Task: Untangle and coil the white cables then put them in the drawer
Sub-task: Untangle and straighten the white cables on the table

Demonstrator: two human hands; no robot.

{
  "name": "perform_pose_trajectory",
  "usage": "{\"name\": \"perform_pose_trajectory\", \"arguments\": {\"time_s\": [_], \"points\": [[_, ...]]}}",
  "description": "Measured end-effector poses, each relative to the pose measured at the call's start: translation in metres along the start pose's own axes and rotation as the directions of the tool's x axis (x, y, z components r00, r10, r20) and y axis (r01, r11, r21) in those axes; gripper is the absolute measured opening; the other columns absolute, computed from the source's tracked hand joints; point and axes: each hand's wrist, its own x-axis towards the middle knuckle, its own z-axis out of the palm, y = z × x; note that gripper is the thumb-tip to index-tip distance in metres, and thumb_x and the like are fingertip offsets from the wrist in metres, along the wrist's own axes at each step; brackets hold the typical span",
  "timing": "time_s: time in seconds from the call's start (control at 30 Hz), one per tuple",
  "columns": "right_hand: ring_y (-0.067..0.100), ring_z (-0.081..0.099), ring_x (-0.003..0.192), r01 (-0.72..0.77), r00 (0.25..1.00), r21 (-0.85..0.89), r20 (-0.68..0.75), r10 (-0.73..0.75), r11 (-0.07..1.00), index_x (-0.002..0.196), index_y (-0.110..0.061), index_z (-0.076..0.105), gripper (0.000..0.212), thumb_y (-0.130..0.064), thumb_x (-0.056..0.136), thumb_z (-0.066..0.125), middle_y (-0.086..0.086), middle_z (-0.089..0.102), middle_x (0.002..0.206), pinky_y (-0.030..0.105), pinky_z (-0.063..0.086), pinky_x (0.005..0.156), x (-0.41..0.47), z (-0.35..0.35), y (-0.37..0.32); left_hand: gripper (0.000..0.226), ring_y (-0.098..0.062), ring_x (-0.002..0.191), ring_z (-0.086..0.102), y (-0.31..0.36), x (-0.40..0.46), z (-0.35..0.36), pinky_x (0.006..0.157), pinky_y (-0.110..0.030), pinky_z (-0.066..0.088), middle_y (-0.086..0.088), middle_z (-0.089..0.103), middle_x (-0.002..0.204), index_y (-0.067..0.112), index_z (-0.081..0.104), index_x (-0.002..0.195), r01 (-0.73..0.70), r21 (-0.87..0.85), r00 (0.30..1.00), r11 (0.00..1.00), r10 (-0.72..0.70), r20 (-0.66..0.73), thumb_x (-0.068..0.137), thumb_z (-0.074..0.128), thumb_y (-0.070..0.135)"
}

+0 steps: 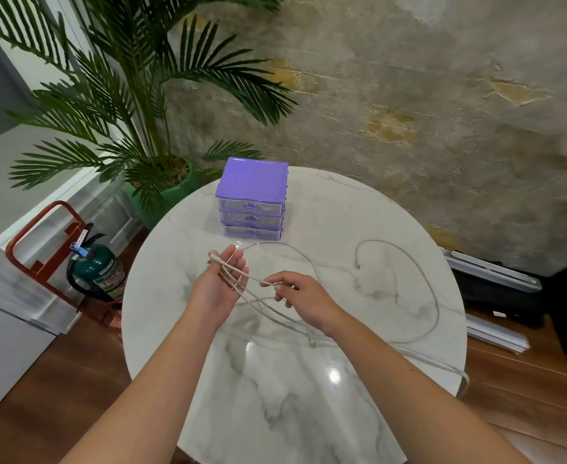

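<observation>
Above the middle of the round marble table (308, 390), my left hand (220, 286) is held palm up with loops of a white cable (258, 301) wound over its fingers and a plug end sticking out at its top. My right hand (300, 294) pinches a strand of the same cable just right of the left hand. Another white cable (422, 272) lies in a wide loose arc on the right half of the table and trails off the right edge. A purple drawer unit (252, 199) with three clear drawers, all closed, stands at the far side.
A potted palm (148, 128) stands behind the table at the left. A green fire extinguisher (99, 272) in a red stand sits on the wooden floor at the left. Dark and white items (496, 289) lie on the floor to the right, below a rough wall.
</observation>
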Motion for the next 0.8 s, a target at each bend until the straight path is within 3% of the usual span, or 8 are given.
{"name": "perform_pose_trajectory", "arguments": {"time_s": [0.1,0.2,0.27,0.37,0.47,0.57,0.67,0.8], "points": [[0.001,0.051,0.065,-0.033,0.999,-0.014,-0.024,0.033,0.999,0.108,-0.024,0.072,0.028,-0.014,0.098,0.048,-0.004,0.06,0.075,0.017,0.04,0.066,-0.001,0.0,0.001,0.036,-0.016,0.076,0.073,-0.001,-0.005,0.0,0.087,-0.039,0.054,-0.002,0.075,0.088,0.015,0.062,0.108,-0.001,-0.07,0.998,0.998,0.005,0.057,0.105,0.032,0.036],[-0.006,0.05,0.057,-0.04,0.999,-0.011,-0.035,0.04,0.999,0.112,-0.022,0.07,0.027,-0.015,0.098,0.048,-0.007,0.056,0.072,0.008,0.037,0.059,-0.003,0.002,0.003,0.033,-0.016,0.066,0.069,-0.002,-0.009,0.003,0.094,-0.051,0.049,-0.001,0.071,0.075,0.017,0.06,0.109,0.004,-0.145,0.997,0.989,0.007,0.078,0.104,0.035,0.037],[0.002,0.052,0.064,-0.045,0.998,-0.02,-0.043,0.045,0.999,0.108,-0.026,0.068,0.022,-0.019,0.098,0.05,-0.006,0.058,0.073,0.013,0.04,0.06,-0.005,0.004,0.005,0.033,-0.011,0.051,0.055,-0.004,-0.008,0.004,0.093,-0.048,0.051,0.002,0.053,0.059,0.018,0.058,0.106,0.007,-0.193,0.997,0.981,0.009,0.083,0.103,0.036,0.042],[0.006,0.05,0.064,-0.068,0.996,-0.027,-0.052,0.067,0.997,0.103,-0.025,0.064,0.012,-0.025,0.097,0.054,-0.004,0.062,0.077,0.014,0.04,0.056,-0.008,0.006,0.007,0.041,-0.009,0.043,0.032,-0.006,-0.005,0.006,0.076,-0.032,0.051,0.005,0.029,0.054,0.018,0.056,0.1,-0.005,-0.21,0.998,0.978,0.019,0.063,0.1,0.033,0.052],[0.0,0.05,0.062,-0.088,0.995,-0.081,-0.062,0.083,0.993,0.097,-0.02,0.064,0.012,-0.03,0.095,0.057,-0.002,0.063,0.083,0.012,0.039,0.057,-0.009,0.006,0.011,0.047,-0.009,0.044,0.026,-0.006,-0.005,0.007,0.067,-0.023,0.043,0.005,0.025,0.055,0.017,0.054,0.097,-0.035,-0.19,0.998,0.981,0.045,0.05,0.097,0.033,0.059],[0.004,0.05,0.079,-0.043,0.993,-0.182,-0.115,0.022,0.982,0.083,-0.025,0.06,0.013,-0.034,0.094,0.059,-0.007,0.052,0.098,0.011,0.037,0.071,-0.01,0.01,0.018,0.035,-0.007,0.043,0.026,-0.005,-0.005,0.006,0.06,-0.018,0.043,0.007,0.025,0.053,0.016,0.055,0.094,-0.046,-0.128,0.994,0.991,0.058,0.093,0.099,0.042,0.049],[0.008,0.051,0.098,0.005,0.988,-0.196,-0.151,-0.035,0.981,0.09,-0.023,0.057,0.015,-0.036,0.096,0.054,-0.007,0.053,0.104,0.014,0.038,0.081,-0.01,0.014,0.02,0.029,-0.006,0.041,0.026,-0.006,-0.005,0.008,0.06,-0.018,0.042,0.008,0.025,0.051,0.016,0.056,0.092,-0.064,-0.074,0.992,0.995,0.072,0.103,0.102,0.041,0.038],[0.02,0.062,0.062,-0.075,0.996,-0.007,-0.05,0.074,0.997,0.085,-0.02,0.044,0.031,-0.048,0.096,0.047,0.0,0.069,0.077,0.038,0.049,0.073,-0.016,0.018,0.018,0.036,-0.007,0.042,0.03,-0.006,-0.004,0.011,0.064,-0.021,0.043,0.007,0.028,0.052,0.015,0.052,0.084,-0.093,-0.1,0.992,0.991,0.101,0.077,0.102,0.036,0.043]]}}
